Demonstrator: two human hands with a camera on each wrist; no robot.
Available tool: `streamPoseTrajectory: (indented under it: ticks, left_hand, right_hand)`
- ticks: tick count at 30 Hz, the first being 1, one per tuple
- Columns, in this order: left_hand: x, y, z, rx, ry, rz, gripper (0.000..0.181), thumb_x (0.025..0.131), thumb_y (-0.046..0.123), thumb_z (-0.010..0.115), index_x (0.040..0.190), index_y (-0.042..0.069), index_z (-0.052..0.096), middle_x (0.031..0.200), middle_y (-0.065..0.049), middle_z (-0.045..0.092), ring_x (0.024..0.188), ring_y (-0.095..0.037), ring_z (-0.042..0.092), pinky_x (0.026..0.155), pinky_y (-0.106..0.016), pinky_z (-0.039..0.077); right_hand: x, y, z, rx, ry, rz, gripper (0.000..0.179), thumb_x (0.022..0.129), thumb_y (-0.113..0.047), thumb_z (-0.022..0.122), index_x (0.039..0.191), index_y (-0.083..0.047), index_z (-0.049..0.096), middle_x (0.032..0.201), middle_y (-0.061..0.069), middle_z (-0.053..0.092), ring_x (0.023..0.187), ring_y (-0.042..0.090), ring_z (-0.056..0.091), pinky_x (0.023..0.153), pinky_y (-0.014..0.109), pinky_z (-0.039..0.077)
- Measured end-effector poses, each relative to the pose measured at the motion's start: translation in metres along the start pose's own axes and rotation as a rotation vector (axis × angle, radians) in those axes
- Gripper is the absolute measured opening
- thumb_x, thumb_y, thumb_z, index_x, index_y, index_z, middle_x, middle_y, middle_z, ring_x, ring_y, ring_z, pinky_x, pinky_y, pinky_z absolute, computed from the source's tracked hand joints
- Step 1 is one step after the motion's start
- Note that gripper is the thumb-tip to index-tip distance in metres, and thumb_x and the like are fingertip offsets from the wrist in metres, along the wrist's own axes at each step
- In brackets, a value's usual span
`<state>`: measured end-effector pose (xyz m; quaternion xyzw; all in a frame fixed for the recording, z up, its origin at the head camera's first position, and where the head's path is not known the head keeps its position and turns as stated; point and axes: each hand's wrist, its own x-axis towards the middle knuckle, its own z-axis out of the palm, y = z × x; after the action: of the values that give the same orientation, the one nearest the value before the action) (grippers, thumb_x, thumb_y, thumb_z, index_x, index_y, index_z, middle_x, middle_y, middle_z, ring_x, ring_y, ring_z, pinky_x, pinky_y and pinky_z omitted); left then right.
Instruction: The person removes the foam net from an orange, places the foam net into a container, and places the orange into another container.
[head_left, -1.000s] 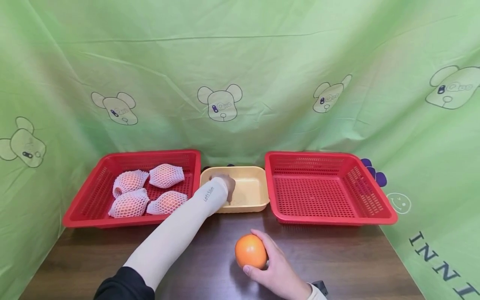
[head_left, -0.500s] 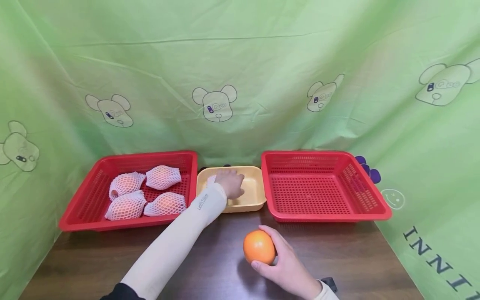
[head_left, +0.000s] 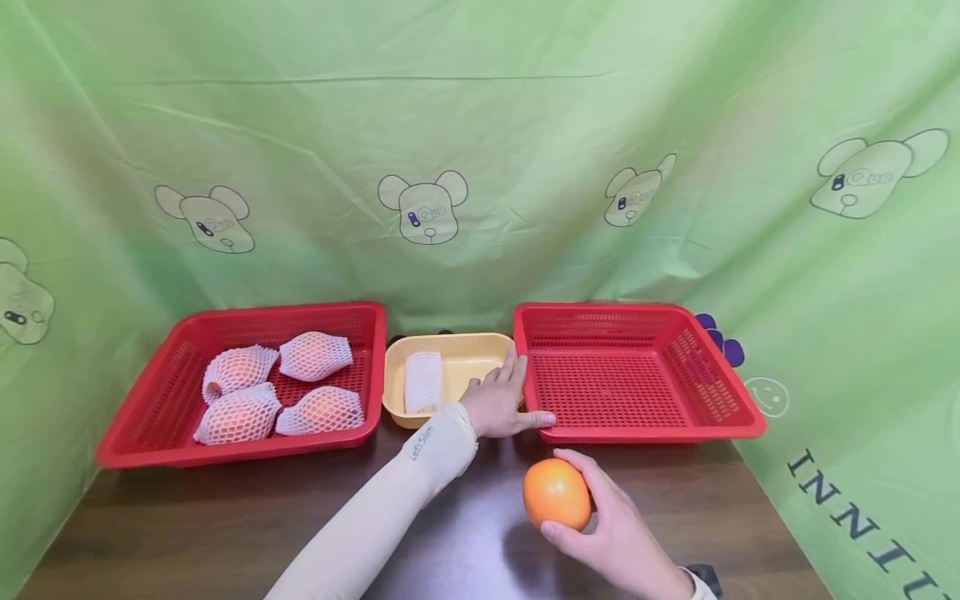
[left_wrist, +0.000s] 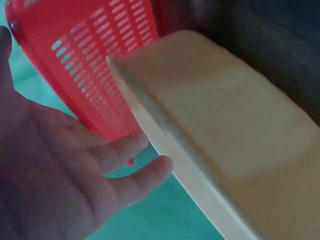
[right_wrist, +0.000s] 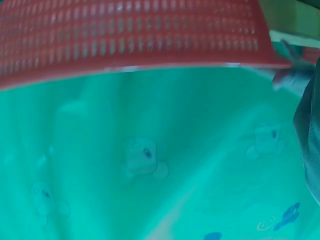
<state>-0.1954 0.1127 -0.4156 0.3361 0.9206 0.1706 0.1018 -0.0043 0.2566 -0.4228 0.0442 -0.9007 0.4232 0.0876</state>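
Observation:
My left hand, fingers spread, hovers over the right end of a yellow tray, with its thumb towards the near corner of the right red basket. In the left wrist view the fingers of that hand show beside the tray's rim, holding nothing. A white foam net sleeve lies flat in the tray's left half. Over the front of the table, my right hand grips a bare orange between thumb and fingers. The right wrist view leaves the orange out.
At the left, another red basket holds several fruits in foam nets. The yellow tray stands between the two baskets on a dark wooden table. Behind everything hangs a green curtain printed with bear heads.
My left hand has let go of the foam net sleeve in the tray, opened, and moved right and nearer. My right hand, still holding the orange, has shifted right in the head view.

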Motion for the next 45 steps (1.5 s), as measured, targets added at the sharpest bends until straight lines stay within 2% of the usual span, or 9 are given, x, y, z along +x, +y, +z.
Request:
streamPoseTrajectory:
  ticks: [5,10,13,18,22,27,32,38,45]
  left_hand:
    - [-0.001,0.009,0.006,-0.002,0.010,-0.023,0.110,0.089,0.075,0.052,0.162,0.004,0.009,0.168,-0.013,-0.001,0.148,-0.033,0.026,0.110,-0.059,0.032]
    - [0.000,0.015,0.012,0.088,-0.023,-0.042,0.110,0.090,0.076,0.049,0.162,0.005,0.006,0.168,-0.012,-0.002,0.149,-0.032,0.025,0.109,-0.058,0.034]
    - [0.001,0.017,0.013,0.100,-0.030,-0.063,0.112,0.089,0.077,0.049,0.162,0.006,0.005,0.168,-0.011,-0.004,0.149,-0.034,0.023,0.108,-0.059,0.034]
    - [0.003,0.019,0.012,0.037,-0.031,-0.083,0.117,0.084,0.084,0.047,0.163,0.008,0.003,0.169,-0.007,-0.008,0.150,-0.035,0.021,0.111,-0.060,0.030]
    - [0.004,0.020,0.012,0.014,-0.028,-0.088,0.118,0.084,0.084,0.048,0.163,0.009,0.002,0.169,-0.007,-0.009,0.145,-0.034,0.032,0.111,-0.058,0.032]
    - [0.004,0.019,0.017,0.018,-0.009,-0.082,0.118,0.084,0.084,0.047,0.162,0.008,0.002,0.168,-0.007,-0.009,0.131,-0.032,0.051,0.107,-0.055,0.037]
    - [0.005,0.017,0.021,0.035,0.005,-0.082,0.118,0.084,0.085,0.046,0.162,0.007,0.004,0.168,-0.007,-0.010,0.122,-0.030,0.058,0.103,-0.051,0.042]
    - [0.007,0.016,0.022,0.043,0.012,-0.100,0.118,0.084,0.084,0.047,0.163,0.008,0.005,0.169,-0.006,-0.009,0.120,-0.029,0.059,0.100,-0.049,0.044]
    - [0.008,0.017,0.026,0.062,0.033,-0.090,0.117,0.083,0.085,0.048,0.163,0.009,0.007,0.169,-0.006,-0.005,0.117,-0.027,0.060,0.094,-0.044,0.047]
  right_hand:
    - [0.011,-0.003,-0.022,-0.050,0.035,-0.070,0.077,0.074,-0.026,0.091,0.140,-0.029,0.050,0.131,-0.010,0.059,0.109,0.012,0.059,0.088,0.044,0.051]
    - [0.035,-0.010,-0.047,-0.097,0.093,-0.113,0.073,0.079,-0.024,0.088,0.141,-0.021,0.050,0.127,-0.001,0.061,0.105,0.018,0.060,0.084,0.049,0.051]
    - [0.059,-0.013,-0.058,-0.115,0.092,-0.100,0.071,0.082,-0.027,0.086,0.141,-0.017,0.048,0.126,0.003,0.060,0.103,0.021,0.059,0.083,0.051,0.050]
    - [0.110,-0.007,-0.072,-0.193,0.035,-0.049,0.074,0.085,-0.037,0.081,0.143,-0.011,0.044,0.126,0.009,0.057,0.103,0.027,0.059,0.085,0.053,0.051]
    - [0.150,0.005,-0.076,-0.272,-0.002,-0.040,0.076,0.086,-0.037,0.080,0.144,-0.007,0.042,0.130,0.015,0.054,0.108,0.034,0.058,0.088,0.056,0.050]
    - [0.192,0.027,-0.076,-0.363,-0.068,-0.019,0.078,0.084,-0.033,0.081,0.146,-0.007,0.040,0.127,0.021,0.054,0.108,0.038,0.056,0.088,0.058,0.049]
    - [0.221,0.054,-0.067,-0.423,-0.140,0.001,0.083,0.083,-0.030,0.080,0.146,-0.001,0.036,0.125,0.025,0.054,0.105,0.039,0.057,0.090,0.056,0.048]
    - [0.246,0.080,-0.050,-0.525,-0.242,0.034,0.084,0.080,-0.033,0.083,0.141,0.005,0.040,0.119,0.024,0.057,0.104,0.038,0.057,0.093,0.056,0.047]
    - [0.263,0.101,-0.023,-0.606,-0.304,-0.002,0.080,0.079,-0.031,0.084,0.137,0.006,0.044,0.115,0.029,0.060,0.104,0.043,0.060,0.093,0.057,0.047]
